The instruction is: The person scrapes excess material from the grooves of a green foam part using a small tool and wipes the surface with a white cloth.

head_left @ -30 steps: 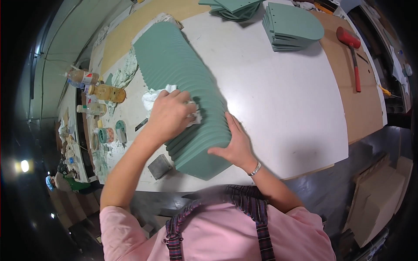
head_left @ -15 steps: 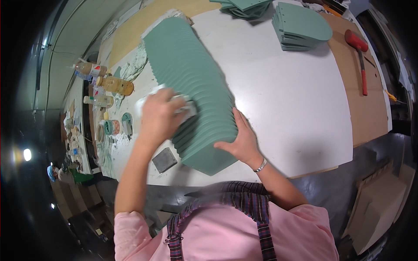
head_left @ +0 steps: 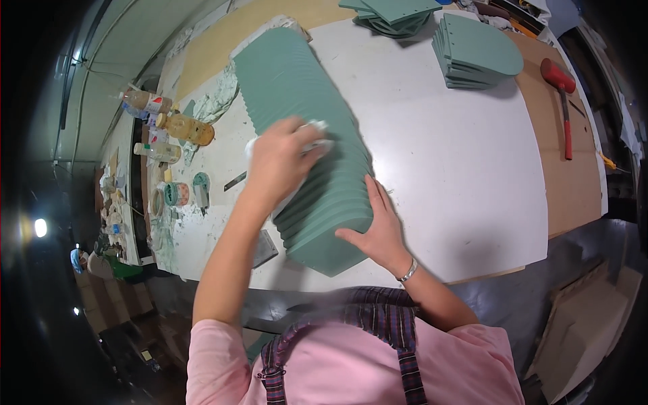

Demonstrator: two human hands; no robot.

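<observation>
My left hand is closed around a white rag, pressing it onto the fanned row of green panels that lies slantwise across the white desk. My right hand lies flat with spread fingers on the near end of the row, bracing it. I think the wiping goes best with even pressure along the stepped edges, and the brace firm so no panel slides out of line.
</observation>
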